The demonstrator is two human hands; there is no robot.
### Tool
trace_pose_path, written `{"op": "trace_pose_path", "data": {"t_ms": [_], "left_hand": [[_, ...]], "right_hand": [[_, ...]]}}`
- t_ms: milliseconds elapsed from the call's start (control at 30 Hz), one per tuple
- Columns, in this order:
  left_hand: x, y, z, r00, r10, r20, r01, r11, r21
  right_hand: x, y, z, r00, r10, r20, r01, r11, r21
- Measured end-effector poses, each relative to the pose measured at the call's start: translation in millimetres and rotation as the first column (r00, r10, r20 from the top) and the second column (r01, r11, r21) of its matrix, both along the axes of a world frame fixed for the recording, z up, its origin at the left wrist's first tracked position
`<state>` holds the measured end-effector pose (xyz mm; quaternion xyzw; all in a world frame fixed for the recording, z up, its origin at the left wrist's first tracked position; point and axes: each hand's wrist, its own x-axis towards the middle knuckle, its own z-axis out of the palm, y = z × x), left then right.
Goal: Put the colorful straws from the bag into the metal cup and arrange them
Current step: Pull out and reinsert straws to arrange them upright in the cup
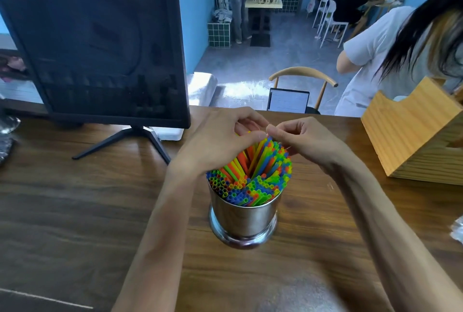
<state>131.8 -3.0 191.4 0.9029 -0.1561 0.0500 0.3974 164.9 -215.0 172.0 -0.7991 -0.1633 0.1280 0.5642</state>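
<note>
Already the colorful straws fill the metal cup at lower centre; I judge only arranging remains. My left hand curls over their far tips, my right hand pinches there; no bag visible.

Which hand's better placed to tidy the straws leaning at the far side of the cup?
Probably left. The left hand arches directly over the leaning straws in the cup; the right hand sits off the right rim.
</note>
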Motion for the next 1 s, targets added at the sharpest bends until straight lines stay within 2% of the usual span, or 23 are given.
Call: {"op": "trace_pose_path", "data": {"t_ms": [200,333,500,633,767,833,933,1000], "left_hand": [[0.2,-1.1,-0.7,0.998,0.047,-0.032,-0.049,0.996,-0.079],[0.4,-0.6,0.3,0.997,0.059,-0.055,-0.062,0.996,-0.059],[-1.5,-5.8,1.5,0.998,0.061,-0.025,-0.062,0.995,-0.076],[-5.4,-13.7,6.0,0.998,0.059,0.037,-0.054,0.99,-0.132],[-9.1,-16.6,14.6,0.989,0.07,0.134,-0.033,0.964,-0.264],[-11.9,-17.7,21.5,0.98,0.087,0.178,-0.017,0.931,-0.364],[-18.2,-17.6,32.2,0.938,0.182,0.295,0.031,0.804,-0.594],[-21.4,-15.3,39.3,0.874,0.281,0.397,0.065,0.741,-0.668]], "right_hand": [[2.7,-2.2,2.6,1.0,-0.022,-0.001,0.022,0.999,0.039],[3.1,0.4,0.5,0.998,-0.06,0.003,0.06,0.997,0.04],[-0.8,6.6,13.4,0.964,-0.217,0.153,0.199,0.972,0.124],[-5.9,14.8,30.6,0.931,-0.24,0.276,0.189,0.962,0.198],[-11.4,21.7,41.1,0.907,-0.228,0.353,0.118,0.944,0.307],[-11.5,20.4,43.4,0.914,-0.219,0.342,0.091,0.931,0.353],[-14.5,16.7,36.6,0.958,-0.074,0.278,-0.007,0.96,0.282],[-18.7,12.6,28.5,0.962,0.047,0.268,-0.106,0.972,0.209]]}}
